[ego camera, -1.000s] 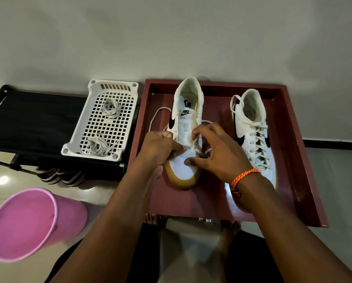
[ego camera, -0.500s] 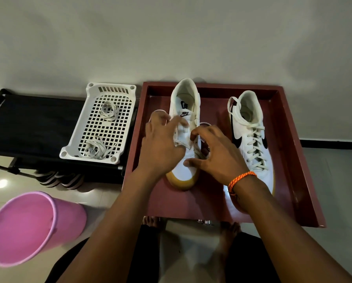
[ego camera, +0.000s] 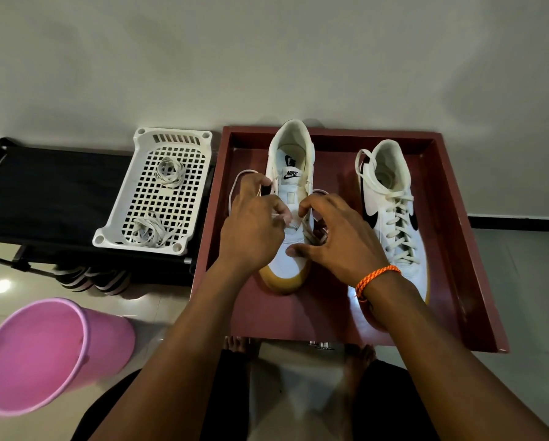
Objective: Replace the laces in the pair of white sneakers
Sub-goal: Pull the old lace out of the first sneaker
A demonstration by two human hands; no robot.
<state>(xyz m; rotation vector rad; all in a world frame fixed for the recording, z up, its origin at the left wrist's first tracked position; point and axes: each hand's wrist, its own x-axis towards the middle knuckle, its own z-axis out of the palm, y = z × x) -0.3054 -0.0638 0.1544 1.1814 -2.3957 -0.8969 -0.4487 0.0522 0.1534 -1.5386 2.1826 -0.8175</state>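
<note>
Your left hand has its fingers curled and pinches the white flat lace over the left side of the white low sneaker with a tan rubber sole. The lace makes a loop to the left of this shoe. Your right hand, with an orange braided band on the wrist, bends over the right side of the same shoe. Its forefinger is hooked at the eyelets and its thumb touches the toe part; whether it really grips the lace I cannot tell. This sneaker stands near the far left corner of the dark red wooden tray, toe toward you. The second white sneaker with a black swoosh stands near the right edge of the tray, fully laced. Left of the tray, a white plastic perforated basket holds two bundles of white laces and rests on a black rack. A pink plastic bucket lies on the floor at the near left.
</note>
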